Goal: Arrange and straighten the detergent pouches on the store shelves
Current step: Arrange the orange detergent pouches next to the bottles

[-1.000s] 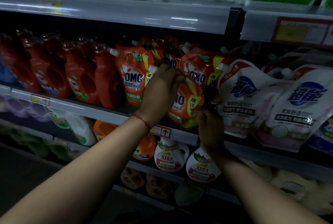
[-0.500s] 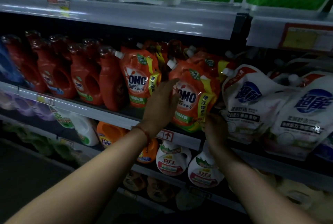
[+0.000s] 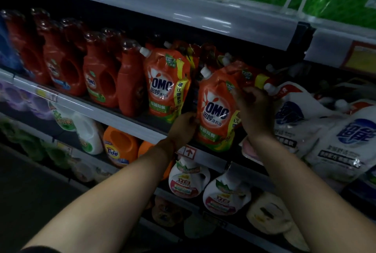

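Both hands on the front orange OMO pouch [image 3: 215, 108] at the mid shelf [image 3: 130, 118]; left hand [image 3: 184, 128] sits at the pouch's lower left edge, fingers curled onto it, prob. a pinch on the seam, tho the dim light makes that hard to confirm; right hand [image 3: 254, 110] wraps the pouch's right side, fingers curled round the upper right edge, back of hand toward the camera; so it's held from both flanks, base at the shelf lip, just above the red arrow tag [image 3: 188, 152].

Risks from here: pouch is soft and bottom-heavy w/ liquid; if the grip goes before the base sits flat it'll likely slump fwd off the lip, down toward the white bottles [image 3: 188, 177] on the shelf below; a shove to the right could knock the white pouches [image 3: 301, 114] that already lean and sag next door; a push back could topple the orange pouches [image 3: 250, 73] stacked loosely behind; left-hand neighbour, the second OMO pouch [image 3: 167, 84], stands just beside and apart, and could get nudged against the red bottles [image 3: 130, 82].

Orientation: long axis runs near vertical, leaning slightly, top tipped left; white spout cap [image 3: 205, 71] at upper left corner points up and left; printed face looks out at the aisle, logo readable; base down.
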Motion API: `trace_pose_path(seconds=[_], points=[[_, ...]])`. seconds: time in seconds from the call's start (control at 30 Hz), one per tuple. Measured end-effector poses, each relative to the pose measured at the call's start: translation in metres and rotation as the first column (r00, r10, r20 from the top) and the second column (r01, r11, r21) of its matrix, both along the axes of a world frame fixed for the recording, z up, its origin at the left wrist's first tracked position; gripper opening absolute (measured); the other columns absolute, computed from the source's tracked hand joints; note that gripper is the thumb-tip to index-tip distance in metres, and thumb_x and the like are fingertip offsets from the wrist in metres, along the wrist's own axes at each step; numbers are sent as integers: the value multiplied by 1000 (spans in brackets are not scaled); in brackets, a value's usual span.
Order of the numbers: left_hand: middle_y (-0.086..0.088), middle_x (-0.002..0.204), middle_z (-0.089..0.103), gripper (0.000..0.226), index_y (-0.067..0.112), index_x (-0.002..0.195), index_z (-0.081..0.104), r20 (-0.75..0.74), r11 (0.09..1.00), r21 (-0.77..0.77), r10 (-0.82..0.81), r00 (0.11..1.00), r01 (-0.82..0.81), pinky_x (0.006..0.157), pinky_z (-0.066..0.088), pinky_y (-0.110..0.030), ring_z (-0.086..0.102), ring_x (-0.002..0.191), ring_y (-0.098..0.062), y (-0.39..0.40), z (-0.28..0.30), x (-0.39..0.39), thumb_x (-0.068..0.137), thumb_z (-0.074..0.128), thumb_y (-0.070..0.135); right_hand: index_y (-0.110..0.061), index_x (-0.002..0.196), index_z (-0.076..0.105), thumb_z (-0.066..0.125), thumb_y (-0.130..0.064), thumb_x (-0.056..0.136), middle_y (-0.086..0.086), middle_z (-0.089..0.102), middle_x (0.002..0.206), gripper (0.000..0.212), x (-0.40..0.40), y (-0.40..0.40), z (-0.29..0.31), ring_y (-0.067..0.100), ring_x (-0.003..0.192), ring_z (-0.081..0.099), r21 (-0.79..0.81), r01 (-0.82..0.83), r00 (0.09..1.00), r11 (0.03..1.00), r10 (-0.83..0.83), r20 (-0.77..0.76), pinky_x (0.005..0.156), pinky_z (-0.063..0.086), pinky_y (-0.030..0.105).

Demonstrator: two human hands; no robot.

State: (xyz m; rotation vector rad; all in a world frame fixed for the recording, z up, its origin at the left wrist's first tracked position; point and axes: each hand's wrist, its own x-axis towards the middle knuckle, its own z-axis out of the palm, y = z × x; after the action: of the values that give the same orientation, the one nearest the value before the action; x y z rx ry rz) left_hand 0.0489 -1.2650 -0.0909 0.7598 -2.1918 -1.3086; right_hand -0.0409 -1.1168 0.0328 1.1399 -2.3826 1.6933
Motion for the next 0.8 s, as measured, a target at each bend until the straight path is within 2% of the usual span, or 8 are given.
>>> trace_pose_path(seconds=[0.1,0.27,0.33,0.43,0.5,0.63,0.7,0.8], points=[[-3,86,68,25,18,82,61,11,993,2,116,993,-116,71,49,-28,67,85,-25,-3,-4,2,103,48,19,-20,82,62,60,-39,94,-3,64,74,23,-16,-1,8,15,68,61,-56,19,989,998,-10,151,70,48,34],[-7,89,70,23,14,93,65,-44,972,10,234,971,-234,76,56,-39,66,82,-25,6,-11,-1,101,44,19,-20,82,62,65,-28,93,-2,65,71,13,-28,-7,10,7,63,62,-196,64,936,978,10,352,73,54,34],[-6,104,70,22,13,108,65,-83,961,2,275,958,-276,81,53,-34,66,95,-24,21,-10,0,103,45,18,-22,97,60,63,-33,93,1,66,93,12,-22,-8,6,10,82,64,-199,73,935,977,2,355,85,56,39],[-1,135,53,40,23,142,44,-173,963,-69,246,954,-261,88,43,-26,51,112,-7,45,-12,12,102,49,23,-36,134,39,61,-45,90,-3,44,140,50,1,4,-10,15,119,53,-121,88,976,989,-61,211,91,52,38],[-2,143,43,54,23,149,35,-187,947,-217,196,963,-235,93,43,-25,45,118,-6,54,-17,23,100,56,25,-34,148,22,63,-41,91,-2,26,156,71,24,22,-30,17,138,39,-147,12,999,989,-6,42,102,46,39],[-21,156,32,61,15,152,39,-61,670,-737,72,996,-93,112,38,-49,35,142,-36,51,-37,31,93,54,19,-29,157,5,58,-26,96,-3,-14,164,80,48,52,-88,15,151,-7,302,-79,913,950,191,-360,119,17,30],[-20,162,18,70,17,155,29,69,548,-834,-23,997,71,117,27,-55,21,148,-42,47,-51,36,88,49,15,-28,156,-1,55,-21,97,-3,-30,159,81,48,54,-114,18,148,-21,559,-63,876,827,315,-366,122,9,36],[-20,162,14,73,11,155,23,247,365,-898,-41,968,245,117,27,-58,17,149,-44,33,-64,45,87,50,12,-21,157,-3,48,-21,100,1,-32,158,76,39,47,-139,24,149,-19,683,-81,876,726,379,-299,121,11,42]])
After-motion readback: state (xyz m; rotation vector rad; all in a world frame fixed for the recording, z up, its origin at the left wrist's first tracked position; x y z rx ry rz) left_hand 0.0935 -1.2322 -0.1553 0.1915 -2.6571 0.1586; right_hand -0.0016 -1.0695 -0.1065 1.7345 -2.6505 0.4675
